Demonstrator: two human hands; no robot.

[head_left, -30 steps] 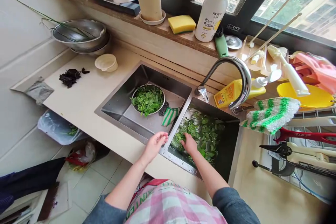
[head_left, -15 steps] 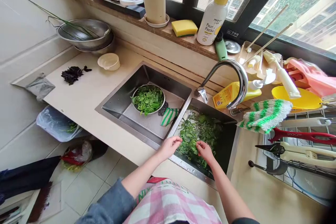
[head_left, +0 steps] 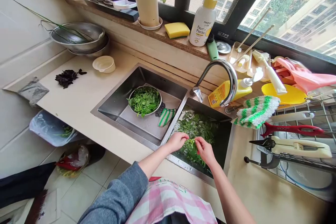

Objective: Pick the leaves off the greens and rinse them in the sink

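Observation:
Both my hands meet over the near edge of the right sink basin [head_left: 228, 147], which is full of leafy greens in water [head_left: 197, 126]. My left hand [head_left: 176, 141] and my right hand [head_left: 205, 150] are closed in a pinch on one small sprig of greens [head_left: 191, 143] held between them. In the left basin [head_left: 118, 116] a steel bowl [head_left: 130, 95] holds more green leaves. A green-striped cloth [head_left: 166, 116] and a dark scrubber lie beside that bowl.
The curved tap [head_left: 228, 76] arches over the right basin. Steel bowls [head_left: 78, 37], a small cream dish [head_left: 104, 64] and dark leaves [head_left: 65, 77] are on the left counter. Bottles, a sponge [head_left: 176, 29] and a plant pot line the sill. Scissors [head_left: 294, 144] rest on the right rack.
My right hand came up out of the greens in the water. My left hand moved from the divider edge rightward, and both now pinch one sprig together.

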